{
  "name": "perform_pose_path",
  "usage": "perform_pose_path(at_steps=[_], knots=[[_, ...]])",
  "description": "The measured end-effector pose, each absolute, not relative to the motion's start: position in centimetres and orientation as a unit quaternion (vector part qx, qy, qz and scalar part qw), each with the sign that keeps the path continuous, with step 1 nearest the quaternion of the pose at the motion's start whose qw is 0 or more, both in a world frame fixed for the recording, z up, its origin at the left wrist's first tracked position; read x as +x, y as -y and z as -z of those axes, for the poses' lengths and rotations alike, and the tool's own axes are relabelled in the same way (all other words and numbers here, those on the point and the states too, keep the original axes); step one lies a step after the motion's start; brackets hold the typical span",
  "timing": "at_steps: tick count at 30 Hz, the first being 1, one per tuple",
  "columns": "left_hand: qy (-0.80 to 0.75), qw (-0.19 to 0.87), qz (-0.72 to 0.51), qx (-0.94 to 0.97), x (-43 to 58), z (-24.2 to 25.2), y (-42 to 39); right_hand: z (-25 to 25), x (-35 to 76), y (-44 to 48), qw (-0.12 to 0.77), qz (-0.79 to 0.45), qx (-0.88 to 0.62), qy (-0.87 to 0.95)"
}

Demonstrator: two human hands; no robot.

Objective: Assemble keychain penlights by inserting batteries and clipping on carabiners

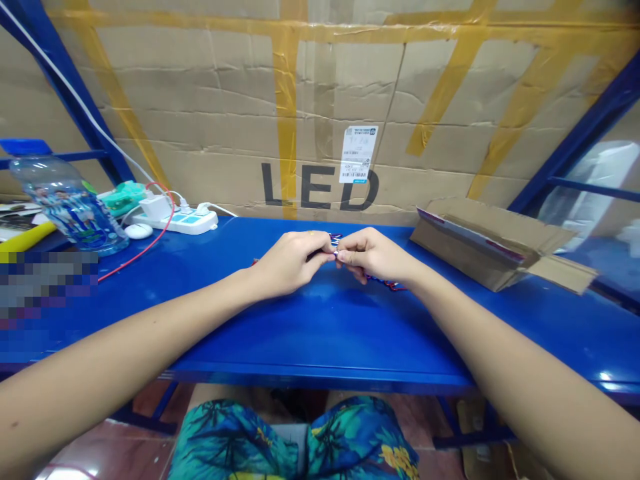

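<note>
Above the middle of the blue table, my left hand (293, 261) and my right hand (375, 257) meet fingertip to fingertip. Both are closed in a pinch on a thin cord (384, 283) with red, blue and white strands. A short stretch of it shows between the fingertips and just behind them. More of the cord hangs or lies below my right hand, ending in a reddish tip near the wrist. A small reddish bit pokes out beside my left wrist. Most of the cord is hidden by my hands, so whether it is braided or knotted I cannot tell.
An opened cardboard box (470, 250) sits at the right. On the left are a water bottle (75, 200), a white power strip (193, 221) with plugs, a white mouse-like object (139, 231) and a red cable (150, 248). A large LED carton (225, 120) stands behind the table (310, 333).
</note>
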State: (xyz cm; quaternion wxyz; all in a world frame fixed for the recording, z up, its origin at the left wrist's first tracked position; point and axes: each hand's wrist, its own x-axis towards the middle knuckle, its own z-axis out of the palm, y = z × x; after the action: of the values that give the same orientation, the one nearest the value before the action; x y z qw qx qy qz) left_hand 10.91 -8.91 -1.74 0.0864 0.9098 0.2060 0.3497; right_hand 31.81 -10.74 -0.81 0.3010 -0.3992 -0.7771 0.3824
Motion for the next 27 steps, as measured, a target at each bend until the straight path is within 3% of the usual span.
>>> perform_pose_path(at_steps=[6, 12, 16, 19, 27], knots=[[-0.203, 0.081, -0.351, 0.91, 11.2, 1.9, 8.9, 0.8, 32.0, 10.4, 0.32, -0.472, -0.386, 0.725], [-0.319, 0.233, -0.303, 0.867, 11.6, 1.4, 8.8, 0.6, 31.8, 10.8, 0.279, -0.143, -0.391, 0.865], [-0.347, 0.312, -0.235, 0.853, 11.5, 0.9, 8.7, 0.8, 31.7, 10.9, 0.248, -0.066, -0.354, 0.899], [-0.322, 0.316, -0.276, 0.849, 11.4, 0.9, 9.1, 0.8, 31.6, 11.0, 0.263, -0.091, -0.362, 0.89], [-0.259, 0.107, -0.333, 0.9, 11.6, 1.9, 9.9, 1.0, 31.8, 10.7, 0.275, -0.313, -0.416, 0.808]])
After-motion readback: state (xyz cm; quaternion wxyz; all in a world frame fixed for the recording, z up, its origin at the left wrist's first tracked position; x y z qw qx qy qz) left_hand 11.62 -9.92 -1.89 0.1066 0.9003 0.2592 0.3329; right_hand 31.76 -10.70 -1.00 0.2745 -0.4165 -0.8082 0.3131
